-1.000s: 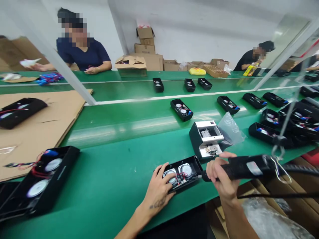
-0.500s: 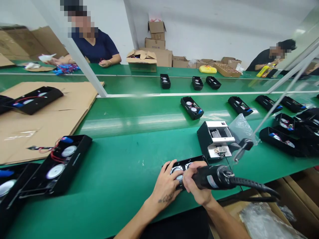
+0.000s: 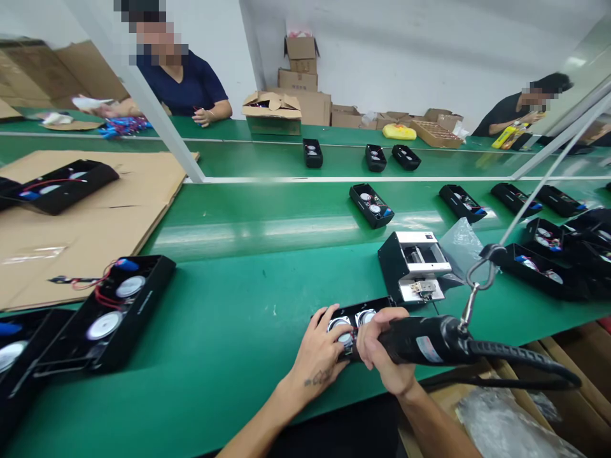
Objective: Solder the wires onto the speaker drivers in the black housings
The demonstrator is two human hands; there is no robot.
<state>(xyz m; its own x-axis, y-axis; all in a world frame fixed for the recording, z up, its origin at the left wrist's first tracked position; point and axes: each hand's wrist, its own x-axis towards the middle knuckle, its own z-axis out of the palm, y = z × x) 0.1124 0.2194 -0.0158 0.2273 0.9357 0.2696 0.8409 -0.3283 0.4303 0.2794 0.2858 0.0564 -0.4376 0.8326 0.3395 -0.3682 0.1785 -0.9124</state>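
A black speaker box [image 3: 354, 309] with round white-rimmed speakers lies on the green bench in front of me. My left hand [image 3: 317, 353] grips its left part, fingers over the near speaker. In my right hand [image 3: 387, 348] is a black electric screwdriver [image 3: 424, 341], wrapped by the fingers and lying nearly level above the box's right part. Its tip is hidden behind the hand. A metal hook [image 3: 470, 308] joins the screwdriver's rear to a hanging line. Just beyond the box stands a black-and-white screw feeder [image 3: 414, 270].
More speaker boxes [image 3: 131, 315] with loose red wires lie at left, partly by a cardboard sheet [image 3: 90, 235]. Several others [image 3: 544, 270] crowd the right. A clear plastic bag [image 3: 462, 248] lies behind the feeder. Two people sit across the bench. Open cartons [image 3: 568, 375] stand below right.
My right hand and the screwdriver have shifted a little to the right along the speaker box. The hook has swung right and more upright. My left hand stays in place.
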